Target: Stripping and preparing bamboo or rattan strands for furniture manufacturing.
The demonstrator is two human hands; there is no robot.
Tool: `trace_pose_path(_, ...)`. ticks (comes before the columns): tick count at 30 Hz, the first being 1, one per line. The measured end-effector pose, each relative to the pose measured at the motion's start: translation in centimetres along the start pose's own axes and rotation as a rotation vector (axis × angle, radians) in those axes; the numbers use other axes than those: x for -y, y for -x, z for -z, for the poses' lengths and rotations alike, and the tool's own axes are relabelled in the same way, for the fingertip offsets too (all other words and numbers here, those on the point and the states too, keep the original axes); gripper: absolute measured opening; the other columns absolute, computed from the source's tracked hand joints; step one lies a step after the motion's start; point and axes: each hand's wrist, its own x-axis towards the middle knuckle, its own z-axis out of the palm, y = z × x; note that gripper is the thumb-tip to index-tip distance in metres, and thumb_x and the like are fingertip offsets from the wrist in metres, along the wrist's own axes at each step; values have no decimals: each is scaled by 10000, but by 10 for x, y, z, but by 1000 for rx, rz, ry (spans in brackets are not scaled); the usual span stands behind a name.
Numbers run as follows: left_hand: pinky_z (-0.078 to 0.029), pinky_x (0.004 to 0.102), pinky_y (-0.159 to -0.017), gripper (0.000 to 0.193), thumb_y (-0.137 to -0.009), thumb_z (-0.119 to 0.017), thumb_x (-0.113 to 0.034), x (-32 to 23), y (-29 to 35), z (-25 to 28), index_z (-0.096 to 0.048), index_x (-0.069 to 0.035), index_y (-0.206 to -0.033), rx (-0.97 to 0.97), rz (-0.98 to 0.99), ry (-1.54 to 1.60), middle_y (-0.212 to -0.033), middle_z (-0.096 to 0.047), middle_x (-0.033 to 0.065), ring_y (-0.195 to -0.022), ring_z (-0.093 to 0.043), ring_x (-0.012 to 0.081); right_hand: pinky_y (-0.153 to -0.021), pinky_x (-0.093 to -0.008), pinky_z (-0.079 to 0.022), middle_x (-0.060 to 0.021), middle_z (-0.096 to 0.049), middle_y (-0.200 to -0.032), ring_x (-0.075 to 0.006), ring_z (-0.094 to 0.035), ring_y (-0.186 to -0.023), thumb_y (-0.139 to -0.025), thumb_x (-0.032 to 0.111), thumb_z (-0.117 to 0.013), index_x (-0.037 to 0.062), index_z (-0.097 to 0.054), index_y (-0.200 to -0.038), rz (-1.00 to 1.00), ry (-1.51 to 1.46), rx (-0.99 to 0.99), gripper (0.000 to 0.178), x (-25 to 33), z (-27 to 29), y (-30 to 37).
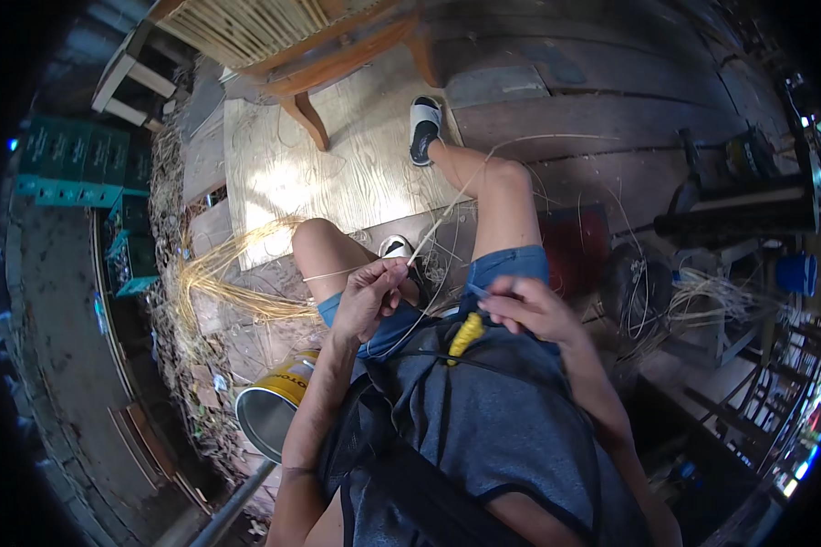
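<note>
My left hand [371, 296] is closed in a pinch on a long, thin, pale cane strip [443, 217]. The strip arcs up past my raised knee toward the far right. Across my lap, my right hand [531, 310] is also closed, slightly blurred, with a small bluish sliver [476, 290] showing at its fingertips. What that sliver belongs to I cannot make out. Just below those fingers is a yellow, ribbed, coiled-looking thing [466, 338] against my shirt; I cannot tell whether the hand touches it. Other thin strands curve around my legs.
A bundle of golden cane strands [223, 278] lies left of my knee, near a tipped yellow can [283, 392]. Ahead, a wooden slatted chair [310, 59] stands on a pale board [356, 137]. Green crates [75, 159] line the left; pale strands [711, 296] and a blue bucket [795, 273] are right.
</note>
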Motion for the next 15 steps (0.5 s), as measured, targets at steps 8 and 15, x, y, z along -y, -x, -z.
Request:
trace_pose_path(8,-301,163,-399,109,-916,-607,-177,-15,7,-4,-634,-74,-942,-60,-1,128,-704,-566,-36,-489,-446,18,-460,-226,-416,-46,-579,-649,-64,-487,-488,-909,132,-594,159,-194,-1483,183,327,-108,700,10,-21,-71)
trace_pose_path(15,-242,173,-408,144,-929,-575,-213,-52,6,-14,-575,-89,-856,-19,6,186,-700,-488,-48,-506,-340,17,-465,-209,-412,10,-520,-627,-40,-485,-486,-970,162,-503,66,-501,-1302,-27,83,-104,346,36,7,-61)
